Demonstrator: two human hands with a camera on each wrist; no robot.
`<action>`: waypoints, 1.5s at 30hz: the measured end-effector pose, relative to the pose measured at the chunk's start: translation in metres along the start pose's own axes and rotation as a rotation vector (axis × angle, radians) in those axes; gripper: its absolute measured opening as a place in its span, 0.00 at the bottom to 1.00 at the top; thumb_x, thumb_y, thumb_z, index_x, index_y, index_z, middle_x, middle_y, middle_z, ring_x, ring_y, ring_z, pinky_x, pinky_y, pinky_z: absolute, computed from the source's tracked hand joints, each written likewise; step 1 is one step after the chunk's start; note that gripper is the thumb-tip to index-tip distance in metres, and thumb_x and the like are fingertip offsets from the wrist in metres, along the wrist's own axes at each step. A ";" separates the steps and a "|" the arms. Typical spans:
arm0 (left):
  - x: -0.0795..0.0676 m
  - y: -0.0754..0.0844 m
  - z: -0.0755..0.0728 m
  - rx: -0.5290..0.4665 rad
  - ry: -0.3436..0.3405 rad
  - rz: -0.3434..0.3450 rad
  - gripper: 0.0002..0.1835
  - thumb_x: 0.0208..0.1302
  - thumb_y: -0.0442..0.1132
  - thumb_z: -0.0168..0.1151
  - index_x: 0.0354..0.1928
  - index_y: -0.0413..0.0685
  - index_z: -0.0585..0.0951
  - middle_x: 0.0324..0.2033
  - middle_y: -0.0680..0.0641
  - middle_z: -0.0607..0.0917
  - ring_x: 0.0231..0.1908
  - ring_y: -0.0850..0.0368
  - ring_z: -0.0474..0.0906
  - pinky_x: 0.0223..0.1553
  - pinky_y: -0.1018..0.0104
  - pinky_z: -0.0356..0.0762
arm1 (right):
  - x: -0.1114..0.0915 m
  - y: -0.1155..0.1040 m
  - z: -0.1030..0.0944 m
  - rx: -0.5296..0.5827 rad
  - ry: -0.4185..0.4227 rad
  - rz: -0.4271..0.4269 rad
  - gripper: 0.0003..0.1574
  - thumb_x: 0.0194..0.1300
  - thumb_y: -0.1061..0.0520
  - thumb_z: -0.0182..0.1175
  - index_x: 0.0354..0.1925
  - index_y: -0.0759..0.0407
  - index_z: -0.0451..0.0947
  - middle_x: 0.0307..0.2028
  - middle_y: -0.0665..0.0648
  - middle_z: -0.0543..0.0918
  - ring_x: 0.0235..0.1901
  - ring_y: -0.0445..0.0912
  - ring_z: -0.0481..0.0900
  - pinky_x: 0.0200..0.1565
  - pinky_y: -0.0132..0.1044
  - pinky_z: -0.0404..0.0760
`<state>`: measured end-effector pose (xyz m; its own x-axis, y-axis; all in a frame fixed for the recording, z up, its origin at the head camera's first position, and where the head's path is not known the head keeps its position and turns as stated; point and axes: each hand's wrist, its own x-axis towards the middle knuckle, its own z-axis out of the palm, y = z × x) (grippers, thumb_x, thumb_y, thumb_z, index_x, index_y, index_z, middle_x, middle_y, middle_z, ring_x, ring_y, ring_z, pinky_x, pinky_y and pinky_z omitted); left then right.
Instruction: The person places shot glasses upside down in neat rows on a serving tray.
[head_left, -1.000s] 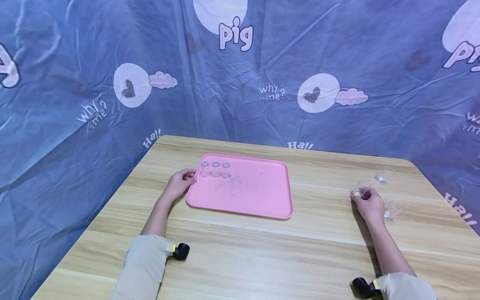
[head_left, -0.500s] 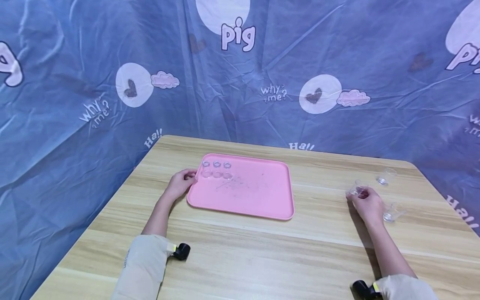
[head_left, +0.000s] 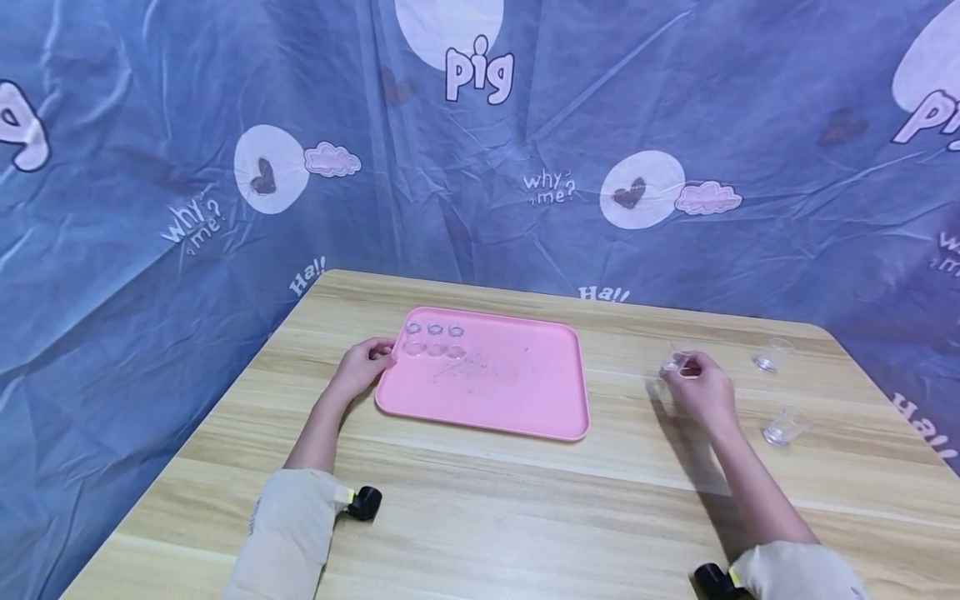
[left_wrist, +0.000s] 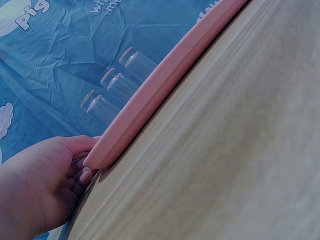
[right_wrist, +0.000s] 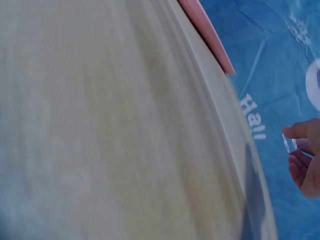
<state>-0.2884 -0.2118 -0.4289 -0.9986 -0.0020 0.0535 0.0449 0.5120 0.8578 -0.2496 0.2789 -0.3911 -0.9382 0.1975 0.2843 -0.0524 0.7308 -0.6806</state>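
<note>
The left hand point(head_left: 357, 370) holds the left edge of the pink tray point(head_left: 517, 400), with fingers curled at its rim in the left wrist view. Three clear glasses point(head_left: 435, 330) stand in a row at the tray's far left; their thick ends appear to face up. Over the table, right of the tray, the right hand point(head_left: 702, 389) pinches another clear glass point(right_wrist: 289, 143) between thumb and fingers. Its shadow lies apart from it on the wood. Two more clear glasses rest at the right: one farther back point(head_left: 766, 363), one nearer point(head_left: 777, 435).
The wooden table point(head_left: 480, 517) carries everything. A blue printed cloth point(head_left: 450, 208) hangs behind it and along the left side. Small black devices sit at both sleeves. Dark specks or scratches mark the tray's middle.
The right hand has moved left with the glass, toward the tray and away from the two glasses at the right. The left hand keeps its hold on the tray, which stays put.
</note>
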 end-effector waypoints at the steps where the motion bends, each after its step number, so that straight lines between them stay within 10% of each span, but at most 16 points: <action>1: 0.000 0.000 0.000 0.002 -0.001 0.003 0.20 0.62 0.31 0.55 0.56 0.32 0.72 0.41 0.37 0.78 0.42 0.47 0.72 0.45 0.59 0.71 | 0.000 -0.003 0.001 0.007 -0.003 -0.014 0.20 0.56 0.60 0.63 0.44 0.73 0.72 0.38 0.70 0.78 0.31 0.41 0.73 0.33 0.24 0.70; 14: 0.000 -0.002 0.000 0.016 -0.003 0.008 0.20 0.62 0.32 0.55 0.56 0.32 0.72 0.41 0.38 0.78 0.42 0.47 0.72 0.46 0.58 0.71 | 0.003 -0.042 0.018 0.056 -0.068 -0.128 0.18 0.54 0.63 0.63 0.42 0.73 0.73 0.35 0.70 0.79 0.36 0.59 0.77 0.31 0.23 0.71; 45: -0.001 0.000 0.001 0.028 0.002 0.023 0.20 0.62 0.32 0.54 0.56 0.32 0.72 0.41 0.37 0.78 0.42 0.46 0.73 0.47 0.57 0.71 | 0.015 -0.121 0.069 0.123 -0.237 -0.211 0.20 0.53 0.64 0.64 0.43 0.73 0.74 0.36 0.68 0.79 0.37 0.58 0.77 0.40 0.45 0.77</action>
<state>-0.2875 -0.2109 -0.4289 -0.9972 0.0081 0.0743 0.0671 0.5359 0.8416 -0.2809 0.1485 -0.3510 -0.9549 -0.1174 0.2726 -0.2811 0.6522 -0.7040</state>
